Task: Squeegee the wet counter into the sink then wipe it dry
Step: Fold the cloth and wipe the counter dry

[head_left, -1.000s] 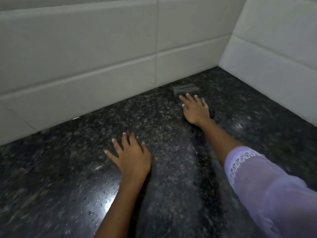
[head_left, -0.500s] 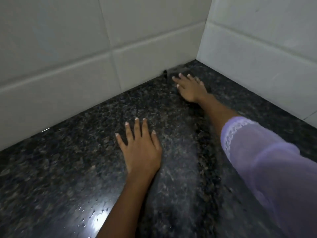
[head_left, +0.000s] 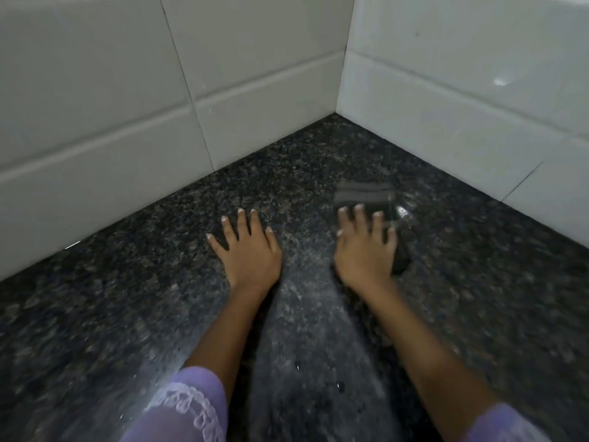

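Note:
A dark grey, blurred squeegee (head_left: 365,194) lies flat on the black speckled granite counter (head_left: 111,307), a little out from the tiled corner. My right hand (head_left: 363,253) presses down on it with fingers spread, covering its near part; a dark bit shows at the hand's right side. My left hand (head_left: 248,253) rests flat on the counter beside it, fingers apart, holding nothing. A paler smeared streak (head_left: 306,314) runs on the stone between my forearms. The sink is out of view.
White tiled walls meet in a corner: the back wall (head_left: 159,106) on the left, the side wall (head_left: 462,106) on the right. A glare patch and small droplets (head_left: 149,355) show on the counter near my left sleeve.
My right hand has drawn the squeegee back from the corner toward me. The view has shifted so the corner sits higher, and my left hand now lies level with the right.

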